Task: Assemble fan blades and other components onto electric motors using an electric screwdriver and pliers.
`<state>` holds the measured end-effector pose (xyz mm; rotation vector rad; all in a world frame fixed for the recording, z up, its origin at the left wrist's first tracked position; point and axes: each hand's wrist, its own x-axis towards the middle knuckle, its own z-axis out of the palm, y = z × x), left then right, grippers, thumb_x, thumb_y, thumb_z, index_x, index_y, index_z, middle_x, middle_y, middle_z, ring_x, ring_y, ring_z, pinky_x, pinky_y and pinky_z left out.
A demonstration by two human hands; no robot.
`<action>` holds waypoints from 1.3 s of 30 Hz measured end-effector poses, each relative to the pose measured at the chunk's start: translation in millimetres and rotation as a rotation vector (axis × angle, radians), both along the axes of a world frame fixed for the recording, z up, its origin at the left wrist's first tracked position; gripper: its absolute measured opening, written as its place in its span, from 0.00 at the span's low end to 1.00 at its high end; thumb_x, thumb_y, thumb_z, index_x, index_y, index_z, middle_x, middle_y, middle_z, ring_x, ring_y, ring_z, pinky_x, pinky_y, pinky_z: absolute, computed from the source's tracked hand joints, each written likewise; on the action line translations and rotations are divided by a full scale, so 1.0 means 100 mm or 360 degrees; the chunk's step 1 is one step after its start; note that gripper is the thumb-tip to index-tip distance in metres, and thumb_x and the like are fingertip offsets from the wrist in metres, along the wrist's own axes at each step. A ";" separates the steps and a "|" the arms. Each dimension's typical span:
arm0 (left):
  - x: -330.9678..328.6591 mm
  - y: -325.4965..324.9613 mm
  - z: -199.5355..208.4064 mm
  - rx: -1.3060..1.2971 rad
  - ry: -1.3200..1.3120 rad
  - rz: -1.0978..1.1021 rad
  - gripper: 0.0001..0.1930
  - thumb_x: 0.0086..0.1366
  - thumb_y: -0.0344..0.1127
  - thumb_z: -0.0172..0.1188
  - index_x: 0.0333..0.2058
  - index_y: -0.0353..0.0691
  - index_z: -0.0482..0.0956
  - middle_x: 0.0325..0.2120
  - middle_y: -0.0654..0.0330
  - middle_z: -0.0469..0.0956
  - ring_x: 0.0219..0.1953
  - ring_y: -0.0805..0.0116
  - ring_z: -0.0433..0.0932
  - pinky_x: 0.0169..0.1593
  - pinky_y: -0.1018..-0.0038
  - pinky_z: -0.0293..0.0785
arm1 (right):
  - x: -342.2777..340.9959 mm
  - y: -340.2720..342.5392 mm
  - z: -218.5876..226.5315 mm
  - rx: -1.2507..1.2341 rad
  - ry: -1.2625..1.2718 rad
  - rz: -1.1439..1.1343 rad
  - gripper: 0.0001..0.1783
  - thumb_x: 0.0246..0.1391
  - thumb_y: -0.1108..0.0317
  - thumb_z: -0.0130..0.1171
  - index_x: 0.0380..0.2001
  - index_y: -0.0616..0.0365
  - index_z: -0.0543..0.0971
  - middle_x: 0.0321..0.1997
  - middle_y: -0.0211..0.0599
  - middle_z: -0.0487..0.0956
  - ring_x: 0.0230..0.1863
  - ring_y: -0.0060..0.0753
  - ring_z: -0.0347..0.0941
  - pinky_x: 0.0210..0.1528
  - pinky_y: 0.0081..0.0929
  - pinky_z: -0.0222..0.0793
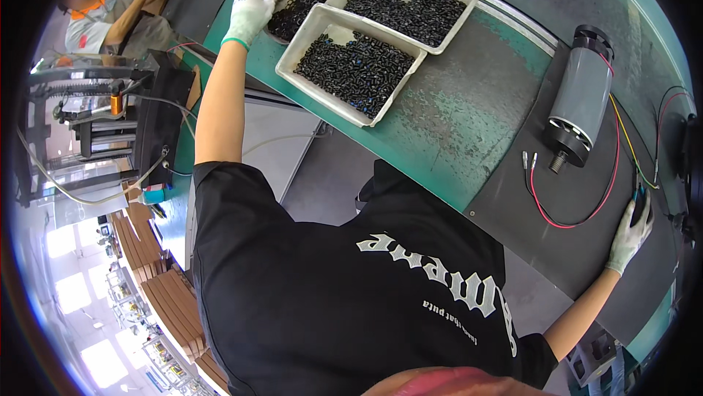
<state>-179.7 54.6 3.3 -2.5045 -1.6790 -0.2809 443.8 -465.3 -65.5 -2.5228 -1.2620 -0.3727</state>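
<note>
Head: white trays (pixel 344 107) of black parts (pixel 355 66).

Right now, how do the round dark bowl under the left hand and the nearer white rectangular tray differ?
The round dark bowl is small and circular; the nearer white rectangular tray is larger, pale and straight-sided. The gloved left hand rests at the bowl's rim, while nothing touches the tray. The bowl sits farther along the green bench, at the tray's far corner. Both hold heaps of small black parts.
</note>
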 end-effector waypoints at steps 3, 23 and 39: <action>-0.05 -0.03 -0.03 0.0238 -0.0040 -0.0057 0.13 0.60 0.40 0.56 0.37 0.38 0.82 0.34 0.49 0.81 0.41 0.50 0.79 0.46 0.63 0.73 | 0.00 0.01 -0.02 -0.0060 -0.0085 0.0008 0.28 0.63 0.51 0.47 0.62 0.51 0.66 0.59 0.55 0.67 0.61 0.54 0.61 0.64 0.45 0.54; 0.17 -0.35 -0.03 0.0424 -0.0076 -0.0140 0.12 0.62 0.37 0.54 0.39 0.39 0.81 0.36 0.49 0.81 0.41 0.50 0.79 0.46 0.64 0.74 | 0.19 -0.02 0.02 -0.0060 -0.0022 0.0108 0.25 0.66 0.57 0.42 0.59 0.60 0.66 0.56 0.59 0.67 0.58 0.58 0.64 0.58 0.44 0.62; 0.11 -0.37 -0.05 -0.0222 -0.0685 0.0054 0.10 0.62 0.34 0.55 0.39 0.36 0.80 0.34 0.48 0.81 0.37 0.52 0.80 0.42 0.66 0.74 | 0.10 0.03 0.02 0.0037 -0.0027 0.0057 0.25 0.65 0.56 0.44 0.58 0.61 0.67 0.56 0.57 0.69 0.58 0.57 0.64 0.59 0.43 0.61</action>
